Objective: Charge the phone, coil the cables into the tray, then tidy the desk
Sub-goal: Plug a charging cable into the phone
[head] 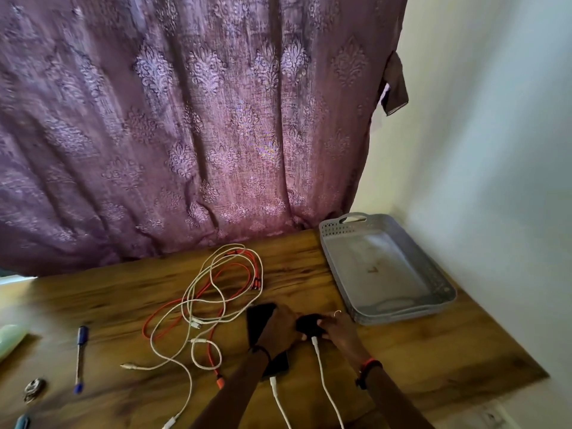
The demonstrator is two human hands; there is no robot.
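- Left hand (278,331) lies over a flat black phone (260,317); its grasp cannot be told.
- Right hand (337,328) pinches a small black charger block (309,325), with a white cable (322,373) plugged in.

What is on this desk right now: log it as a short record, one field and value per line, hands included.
left hand: lies over the phone; grip unclear
right hand: holds a small black block
white lead: plugged into the block
second white lead: plugged into the phone's near end
loose cables: white and orange, tangled on the desk, not coiled
tray: grey, at the desk's right, no cables inside
pen: blue, left side
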